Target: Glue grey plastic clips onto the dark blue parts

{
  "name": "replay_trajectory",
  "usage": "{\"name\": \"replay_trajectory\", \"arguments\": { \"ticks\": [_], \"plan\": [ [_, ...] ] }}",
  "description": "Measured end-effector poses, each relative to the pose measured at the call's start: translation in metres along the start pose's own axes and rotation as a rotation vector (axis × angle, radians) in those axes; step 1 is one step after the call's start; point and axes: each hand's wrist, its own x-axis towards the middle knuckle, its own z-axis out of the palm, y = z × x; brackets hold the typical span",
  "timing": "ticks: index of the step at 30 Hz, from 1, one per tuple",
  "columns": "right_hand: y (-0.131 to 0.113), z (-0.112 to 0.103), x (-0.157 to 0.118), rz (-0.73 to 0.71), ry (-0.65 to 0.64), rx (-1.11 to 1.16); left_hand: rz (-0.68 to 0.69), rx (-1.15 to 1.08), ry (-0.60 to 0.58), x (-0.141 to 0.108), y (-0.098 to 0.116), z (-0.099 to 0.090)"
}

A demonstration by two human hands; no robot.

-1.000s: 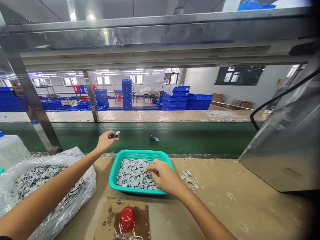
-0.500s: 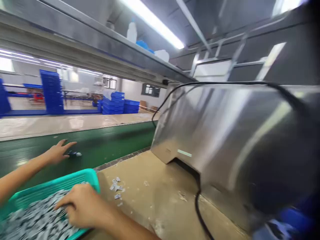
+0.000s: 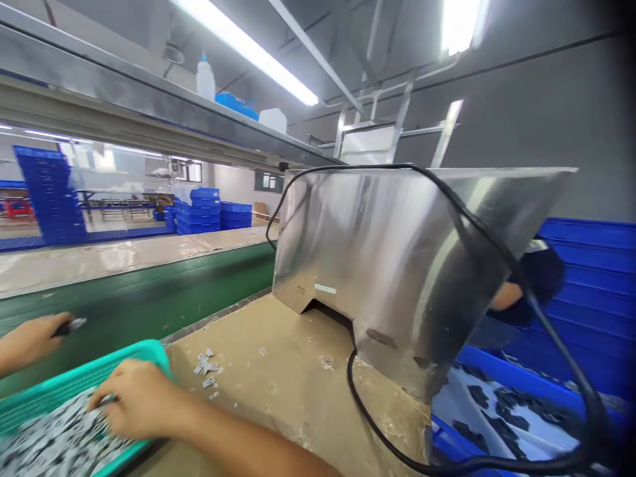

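My left hand (image 3: 34, 339) is over the green conveyor belt (image 3: 163, 301), its fingers closed on a small dark piece (image 3: 63, 327) with a pale, shiny end. What exactly this piece is, blur keeps me from telling. A teal plastic basket (image 3: 158, 354) stands at the lower left, holding a heap of small flat grey pieces (image 3: 54, 430). Above the basket's right part is my right hand (image 3: 134, 397), fingers bent and pinched at the heap. Between thumb and forefinger a bit of grey shows, seemingly one of these small pieces.
Several loose grey pieces (image 3: 206, 363) lie on the brown tabletop (image 3: 278, 351). A bent sheet-metal guard (image 3: 387, 265) rises ahead, with a black cable (image 3: 365, 414) draped around it. At right, a blue crate (image 3: 477, 361) holds dark pieces; a person is partly visible behind the guard.
The view has swung right, bringing the blue crates and a person into sight. My left hand's spread fingers have closed on the dark piece from the belt. My right hand stays at the basket.
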Motion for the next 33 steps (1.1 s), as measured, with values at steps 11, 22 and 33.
{"name": "replay_trajectory", "arguments": {
  "ticks": [11,22,33],
  "plan": [
    [0.000,0.001,0.013,0.067,0.219,0.411,0.027,-0.702,0.003,-0.226,0.062,-0.084],
    [-0.054,-0.025,-0.056,0.072,0.092,0.343,-0.156,-1.229,0.013,-0.229,0.038,-0.080],
    [-0.055,0.008,-0.076,-0.072,-0.002,0.231,-0.169,-1.193,-0.021,-0.235,0.043,-0.079]
  ]
}}
